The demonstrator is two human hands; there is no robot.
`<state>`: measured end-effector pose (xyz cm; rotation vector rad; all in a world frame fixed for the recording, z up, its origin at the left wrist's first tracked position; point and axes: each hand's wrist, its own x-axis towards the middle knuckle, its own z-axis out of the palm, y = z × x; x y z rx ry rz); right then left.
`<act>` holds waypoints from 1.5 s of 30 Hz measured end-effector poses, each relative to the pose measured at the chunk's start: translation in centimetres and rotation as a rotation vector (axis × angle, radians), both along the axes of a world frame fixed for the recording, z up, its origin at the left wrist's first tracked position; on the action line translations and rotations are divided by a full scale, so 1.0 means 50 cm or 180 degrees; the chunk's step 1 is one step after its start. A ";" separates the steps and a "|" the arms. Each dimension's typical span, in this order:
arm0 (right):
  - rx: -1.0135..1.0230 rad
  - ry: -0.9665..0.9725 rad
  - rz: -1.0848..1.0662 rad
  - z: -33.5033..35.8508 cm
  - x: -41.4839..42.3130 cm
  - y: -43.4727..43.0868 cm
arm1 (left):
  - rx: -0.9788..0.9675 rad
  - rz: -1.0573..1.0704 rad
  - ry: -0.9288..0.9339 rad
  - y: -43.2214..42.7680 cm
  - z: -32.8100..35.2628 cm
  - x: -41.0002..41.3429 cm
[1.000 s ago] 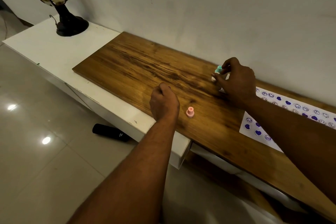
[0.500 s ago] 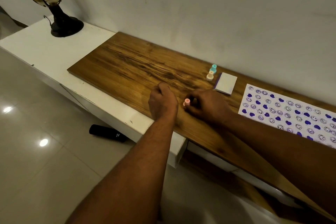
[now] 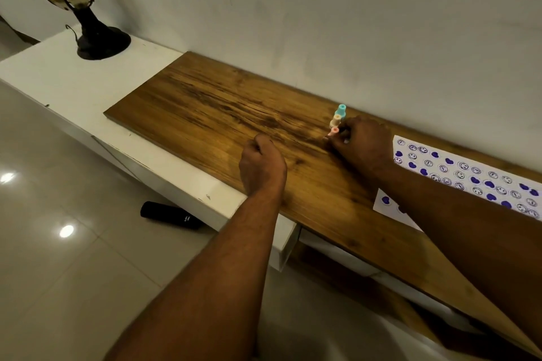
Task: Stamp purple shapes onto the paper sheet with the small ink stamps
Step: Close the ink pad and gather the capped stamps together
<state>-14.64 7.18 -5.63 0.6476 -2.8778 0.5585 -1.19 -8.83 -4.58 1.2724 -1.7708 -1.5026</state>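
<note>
Two bare arms reach in from the near edge, over a shiny tiled floor (image 3: 58, 258). A black tube (image 3: 169, 215) lies on its side on the floor, just under the front of a long white cabinet (image 3: 67, 79).

A big brown wooden board (image 3: 211, 114) lies flat on top of the cabinet. The left hand (image 3: 262, 167) rests on the near part of the board. Its fingers are curled tight into a fist.

To the right, a white paper sheet (image 3: 484, 168) lies on the board. It has rows of purple hearts and purple smiley faces on it. The right arm crosses over the near corner of the sheet and hides part of it.

A little farther back, just left of the sheet, is the right hand (image 3: 362, 143). Its fingers are curled in and pinch a small pink stamp (image 3: 333, 131) at their tips. The pink stamp leans a bit, and I cannot tell if its bottom touches the wood. Just behind it stands a cream stamp (image 3: 336, 119), and just behind that stands a blue-green stamp (image 3: 341, 110). The three make a short line that runs toward the wall, very close together.

Far off on the left end of the cabinet stands a lamp (image 3: 88, 35) with a dark base and glass petals like a flower. A pale wall (image 3: 352, 23) with a few marks rises behind it all.
</note>
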 end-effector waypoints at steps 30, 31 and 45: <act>-0.0431 -0.0103 -0.0744 0.071 0.175 0.534 | -0.2822 -0.2366 -0.1475 0.180 -0.062 -0.046; -0.0435 -0.0112 -0.0749 0.070 0.174 0.538 | -0.2853 -0.2340 -0.1474 0.178 -0.066 -0.048; -0.0466 -0.0169 -0.0865 0.064 0.166 0.558 | -0.2905 -0.2203 -0.1545 0.173 -0.076 -0.056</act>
